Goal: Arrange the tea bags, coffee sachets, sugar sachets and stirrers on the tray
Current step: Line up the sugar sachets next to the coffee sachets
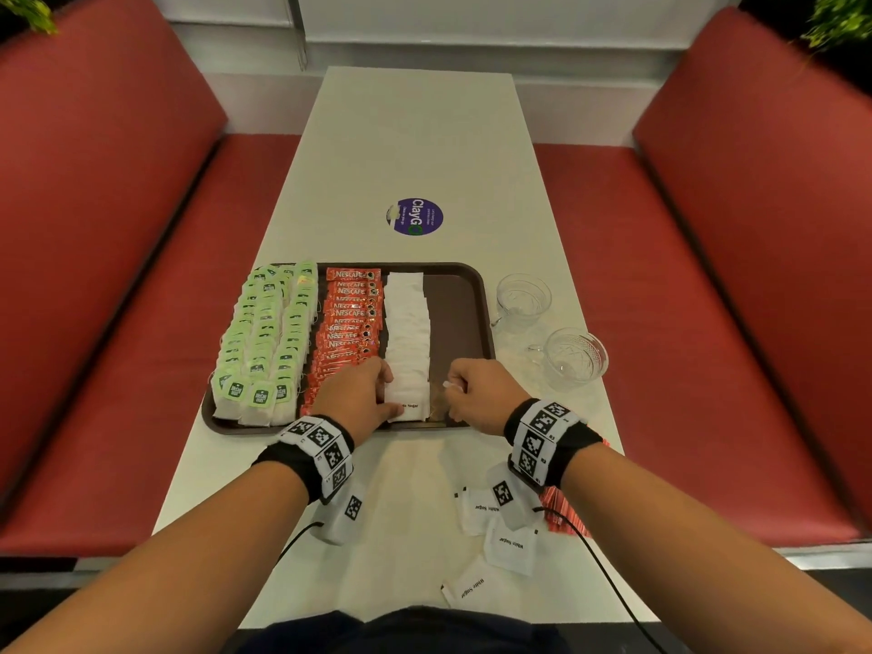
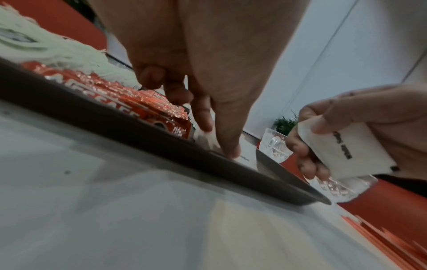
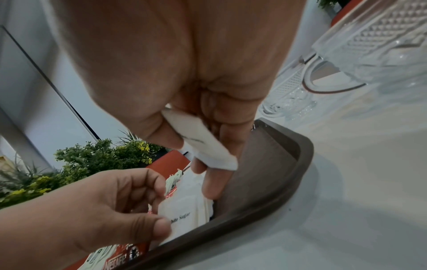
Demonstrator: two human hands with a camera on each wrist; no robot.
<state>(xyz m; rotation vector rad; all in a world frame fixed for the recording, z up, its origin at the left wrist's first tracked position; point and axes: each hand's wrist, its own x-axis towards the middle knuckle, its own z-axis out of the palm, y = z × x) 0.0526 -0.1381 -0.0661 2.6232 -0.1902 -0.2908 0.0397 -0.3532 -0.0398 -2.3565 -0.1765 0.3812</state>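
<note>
Head view has the tray (image 1: 465,295) straight ahead of me at twelve o'clock, its long side running nine to three, with tea bags (image 1: 264,337), coffee sachets (image 1: 349,323) and the sugar row (image 1: 406,323) each laid in columns that run from twelve toward six. My right hand (image 1: 476,394) pinches one white sugar sachet (image 3: 203,144) between thumb and fingers, hovering just at three o'clock of the near end of that sugar row, so it is the nearer hand for the drop. My left hand (image 1: 358,398) sits at nine o'clock of the same spot, thumb (image 3: 161,228) and fingertips curled onto the nearest sachet of the row, which I judge is steadying it. The held sachet's long axis looks tilted, roughly along the column, and the move I expect is a short slide toward nine to lap it onto the row's end. Bare tray floor lies at three o'clock of the row. Loose sugar sachets (image 1: 512,545) wait on the desk (image 1: 415,134) at six o'clock under my wrists. Two glass cups (image 1: 573,358) stand off the tray at two o'clock, well clear. No stirrers can be made out with certainty.
</note>
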